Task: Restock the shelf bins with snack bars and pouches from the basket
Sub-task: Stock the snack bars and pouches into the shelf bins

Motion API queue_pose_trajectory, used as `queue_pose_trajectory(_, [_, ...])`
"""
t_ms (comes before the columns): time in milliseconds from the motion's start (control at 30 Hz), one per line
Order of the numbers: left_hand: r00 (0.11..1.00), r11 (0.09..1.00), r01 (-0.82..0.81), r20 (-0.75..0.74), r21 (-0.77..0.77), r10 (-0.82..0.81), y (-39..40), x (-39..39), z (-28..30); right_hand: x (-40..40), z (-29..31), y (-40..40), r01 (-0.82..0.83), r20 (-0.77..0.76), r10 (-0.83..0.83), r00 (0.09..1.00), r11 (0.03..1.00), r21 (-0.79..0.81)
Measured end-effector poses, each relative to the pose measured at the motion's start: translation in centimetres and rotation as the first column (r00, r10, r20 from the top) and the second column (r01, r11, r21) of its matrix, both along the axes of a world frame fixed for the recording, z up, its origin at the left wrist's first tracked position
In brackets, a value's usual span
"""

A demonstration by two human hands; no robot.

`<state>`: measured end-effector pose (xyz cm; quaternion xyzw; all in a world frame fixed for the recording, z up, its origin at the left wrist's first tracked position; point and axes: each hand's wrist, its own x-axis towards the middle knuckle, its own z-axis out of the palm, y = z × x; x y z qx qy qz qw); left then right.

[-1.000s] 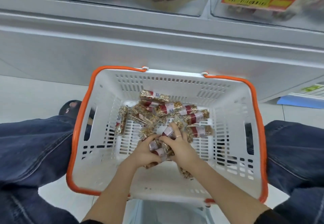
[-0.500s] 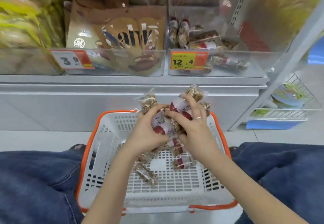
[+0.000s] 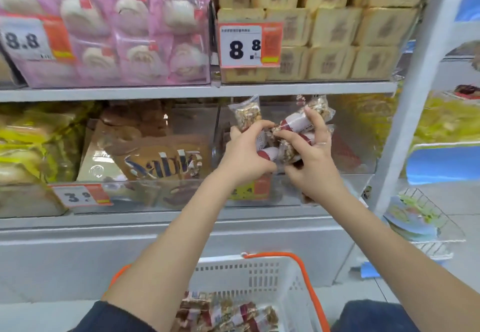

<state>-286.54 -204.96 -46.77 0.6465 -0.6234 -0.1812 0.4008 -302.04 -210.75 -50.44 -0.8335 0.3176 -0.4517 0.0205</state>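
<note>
I've lifted the nut bars [image 3: 288, 134] out of the basket [image 3: 259, 277] at 6 o'clock; my left hand [image 3: 246, 155] and right hand [image 3: 309, 160] both clutch them before the clear bin [image 3: 345, 194].

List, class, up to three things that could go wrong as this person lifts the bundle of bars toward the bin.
1. Both hands, left hand and right hand, grip one loose bundle of bars. The bar sticking up at the left looks barely pinched and may slip out.
2. Fallen bars could miss the basket and land on the floor.
3. The bundle might catch the clear bin front.
</note>
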Motion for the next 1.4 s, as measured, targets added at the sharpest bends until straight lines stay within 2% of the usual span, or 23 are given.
queue_pose_trajectory(100, [1.000, 1.000, 0.005, 0.029, 0.012, -0.005, -4.4, 0.5, -1.3, 0.4, 0.1, -3.1, 0.048, -0.039, -0.042, 0.998, 0.984, 0.172])
queue_pose_trajectory(200, [0.999, 0.999, 0.027, 0.042, 0.036, -0.029, -7.7, 0.6, -3.0, 0.7, 0.4, -6.9, 0.147, -0.156, -0.096, 0.983, 0.924, 0.353])
queue_pose_trajectory(300, [0.993, 0.989, 0.072, 0.080, 0.128, -0.083, -9.7, 0.3, -4.8, 0.5, -0.7, -10.7, 0.218, -0.188, -0.132, 0.973, 0.792, 0.571])
queue_pose_trajectory(367, [0.992, 0.982, 0.001, 0.120, 0.191, -0.024, -10.2, 0.0, -5.8, 0.4, -2.2, -11.8, 0.283, -0.205, -0.195, 0.959, 0.681, 0.675])
queue_pose_trajectory(433, [0.983, 0.980, -0.079, 0.178, 0.183, 0.046, -9.9, -0.2, -5.7, 0.3, -3.0, -12.0, 0.325, -0.239, -0.221, 0.945, 0.586, 0.742])
queue_pose_trajectory(467, [0.978, 0.979, -0.101, 0.198, 0.177, 0.065, -9.6, -0.2, -5.4, 0.3, -2.9, -11.8, 0.329, -0.252, -0.212, 0.944, 0.585, 0.741])
queue_pose_trajectory(533, [0.964, 0.971, -0.120, 0.259, 0.205, 0.065, -8.5, 0.0, -4.4, 0.2, -1.7, -10.7, 0.327, -0.273, -0.188, 0.944, 0.660, 0.677])
queue_pose_trajectory(600, [0.926, 0.963, -0.143, 0.375, 0.228, 0.049, -6.7, 0.0, -3.7, -0.3, -0.4, -8.7, 0.334, -0.261, -0.225, 0.939, 0.780, 0.530])
queue_pose_trajectory(667, [0.898, 0.976, -0.138, 0.436, 0.171, 0.051, -3.6, -0.3, -3.9, -0.8, 0.3, -5.7, 0.328, -0.147, -0.295, 0.944, 0.874, 0.357])
queue_pose_trajectory(733, [0.908, 0.995, -0.096, 0.407, -0.025, 0.098, 0.7, -0.1, -5.1, -0.9, 0.1, -2.1, 0.250, 0.029, -0.262, 0.965, 0.944, 0.217])
queue_pose_trajectory(767, [0.915, 0.985, -0.054, 0.387, -0.162, 0.114, 3.1, 0.4, -6.1, -0.7, -0.5, -0.2, 0.205, 0.059, -0.216, 0.975, 0.966, 0.161])
queue_pose_trajectory(833, [0.901, 0.927, 0.030, 0.412, -0.373, 0.137, 7.5, 2.0, -9.0, 0.4, -2.6, 3.8, 0.111, 0.020, -0.113, 0.993, 0.989, 0.095])
queue_pose_trajectory(867, [0.885, 0.913, 0.046, 0.440, -0.406, 0.151, 9.6, 3.2, -10.8, 1.0, -4.5, 5.6, 0.076, -0.006, -0.076, 0.997, 0.993, 0.086])
queue_pose_trajectory(933, [0.880, 0.954, 0.000, 0.454, -0.300, 0.143, 13.5, 6.0, -15.0, 2.2, -9.1, 9.1, 0.056, -0.100, -0.043, 0.994, 0.990, 0.131])
queue_pose_trajectory(1000, [0.900, 0.987, -0.138, 0.406, -0.085, 0.160, 17.4, 8.6, -20.0, 3.1, -14.5, 11.9, 0.083, -0.326, 0.043, 0.944, 0.929, 0.361])
queue_pose_trajectory(1067, [0.901, 0.952, -0.258, 0.397, 0.163, 0.176, 20.8, 10.8, -25.5, 3.6, -20.3, 13.8, 0.172, -0.536, 0.269, 0.800, 0.753, 0.635])
queue_pose_trajectory(1133, [0.902, 0.848, -0.324, 0.407, 0.419, 0.144, 22.9, 12.4, -29.5, 3.5, -24.8, 14.8, 0.289, -0.610, 0.428, 0.667, 0.606, 0.741])
queue_pose_trajectory(1200, [0.898, 0.723, -0.362, 0.428, 0.589, 0.101, 23.6, 13.2, -31.9, 3.2, -28.1, 14.9, 0.372, -0.644, 0.488, 0.589, 0.544, 0.752])
queue_pose_trajectory(1267, [0.875, 0.659, -0.374, 0.483, 0.653, 0.018, 23.5, 13.7, -33.8, 2.7, -31.2, 13.9, 0.451, -0.700, 0.483, 0.526, 0.540, 0.711])
queue_pose_trajectory(1400, [0.854, 0.537, -0.385, 0.510, 0.751, -0.101, 22.1, 13.6, -37.1, 2.3, -35.8, 10.8, 0.491, -0.825, 0.486, 0.288, 0.665, 0.563])
